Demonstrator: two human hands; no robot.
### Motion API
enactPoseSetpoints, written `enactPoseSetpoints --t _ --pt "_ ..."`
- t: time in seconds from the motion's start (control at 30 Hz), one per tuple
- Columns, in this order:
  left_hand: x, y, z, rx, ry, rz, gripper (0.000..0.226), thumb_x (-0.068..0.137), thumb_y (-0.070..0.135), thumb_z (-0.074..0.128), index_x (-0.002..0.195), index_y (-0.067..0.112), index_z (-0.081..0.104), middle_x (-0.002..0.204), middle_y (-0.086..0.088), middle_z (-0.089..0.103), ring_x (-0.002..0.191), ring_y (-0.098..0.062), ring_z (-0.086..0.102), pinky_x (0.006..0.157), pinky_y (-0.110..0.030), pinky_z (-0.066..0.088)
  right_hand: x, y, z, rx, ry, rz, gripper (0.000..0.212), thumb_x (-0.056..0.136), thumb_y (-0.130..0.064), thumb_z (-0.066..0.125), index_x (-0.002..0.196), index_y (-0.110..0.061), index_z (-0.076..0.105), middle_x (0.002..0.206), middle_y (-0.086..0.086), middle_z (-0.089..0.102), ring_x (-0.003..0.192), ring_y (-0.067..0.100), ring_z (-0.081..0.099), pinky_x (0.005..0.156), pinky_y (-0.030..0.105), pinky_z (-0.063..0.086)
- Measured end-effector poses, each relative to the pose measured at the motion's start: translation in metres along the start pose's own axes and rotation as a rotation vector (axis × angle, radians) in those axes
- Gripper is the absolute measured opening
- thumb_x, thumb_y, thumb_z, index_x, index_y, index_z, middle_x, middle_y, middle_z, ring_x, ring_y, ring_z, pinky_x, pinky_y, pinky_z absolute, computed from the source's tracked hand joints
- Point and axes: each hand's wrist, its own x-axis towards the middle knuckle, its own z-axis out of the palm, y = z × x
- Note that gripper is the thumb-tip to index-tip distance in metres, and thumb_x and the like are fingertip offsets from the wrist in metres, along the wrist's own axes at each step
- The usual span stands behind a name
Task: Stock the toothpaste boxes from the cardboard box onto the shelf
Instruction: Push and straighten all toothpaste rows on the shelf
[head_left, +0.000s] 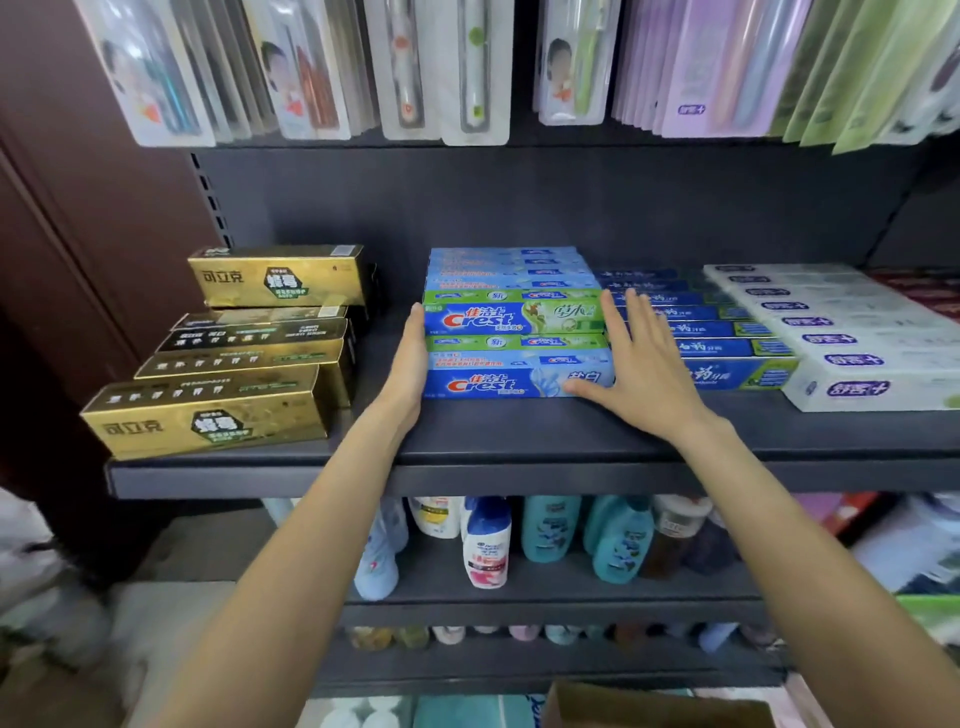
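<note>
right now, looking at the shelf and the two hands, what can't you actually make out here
- Brown cardboard box: head view, cut off by the bottom edge, contents unseen.
- Blue and green Crest toothpaste boxes: rows behind the front ones hidden, count unclear.
- Left hand: palm side is against the stack's end, contact hidden.
- Right hand: covers the dark blue toothpaste boxes beneath it.
- Bottles on the lowest shelf: blurred, labels unreadable.

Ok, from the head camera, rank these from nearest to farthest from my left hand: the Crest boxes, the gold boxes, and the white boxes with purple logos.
1. Crest boxes, touching the left hand on its right.
2. Gold boxes, apart, at the shelf's left end.
3. White boxes, far right, beyond the right hand.
</note>
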Motion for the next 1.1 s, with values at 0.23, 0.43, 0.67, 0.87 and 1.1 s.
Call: enactPoseSetpoints --t 0.23,0.43,0.67,0.87,1.1 --pt "-0.022 0.013 0.007 -0.004 0.051 0.001 0.04 0.098 0.051 0.026 0.091 0.027 0.057 0.113 -0.007 0.066 0.084 -0.014 0.067 0.08 -0.03 0.053 -0.01 -0.01 0.001 -0.029 0.064 -0.046 0.093 0.086 -0.058 0.05 0.15 -0.012 0.002 0.157 0.018 -0.004 0.145 0.03 -0.01 0.118 0.044 -0.003" --pt "-0.1 0.025 -0.023 0.396 -0.073 0.393 0.058 0.096 0.048 0.037 0.148 0.025 0.024 0.135 0.02 0.038 0.098 0.023 0.045 0.084 0.001 0.034 -0.032 -0.071 -0.009 0.168 0.258 -0.278 0.074 0.09 -0.047 0.049 0.149 -0.014 0.02 0.156 0.008 0.018 0.145 0.023 0.011 0.119 0.04 0.007" --pt "-0.138 0.03 -0.168 1.464 -0.021 1.159 0.063 0.088 0.044 0.053 0.143 0.016 0.038 0.145 0.005 0.039 0.139 -0.014 0.028 0.117 -0.034 0.015 -0.047 -0.183 0.006 0.511 0.191 -0.337 0.061 0.088 -0.046 0.05 0.143 -0.024 0.033 0.148 -0.004 0.034 0.137 0.014 0.029 0.112 0.039 0.028" --pt "-0.089 0.039 -0.263 1.668 0.133 0.935 0.076 0.075 0.068 0.05 0.14 0.029 0.038 0.142 0.006 0.045 0.135 -0.022 0.035 0.112 -0.05 0.023 -0.028 -0.25 0.018 0.521 0.014 -0.3 0.086 0.078 -0.053 0.065 0.146 -0.034 0.017 0.157 -0.008 0.007 0.143 0.015 0.014 0.109 0.04 0.028" --pt "-0.049 0.039 -0.254 1.408 -0.003 0.82 0.076 0.071 0.073 0.051 0.137 0.036 0.042 0.145 0.01 0.04 0.136 -0.018 0.031 0.102 -0.048 0.042 0.006 -0.258 0.031 0.474 -0.119 -0.122 0.08 0.086 -0.042 0.061 0.149 -0.031 0.011 0.159 0.005 0.003 0.142 0.024 0.022 0.109 0.043 0.029"
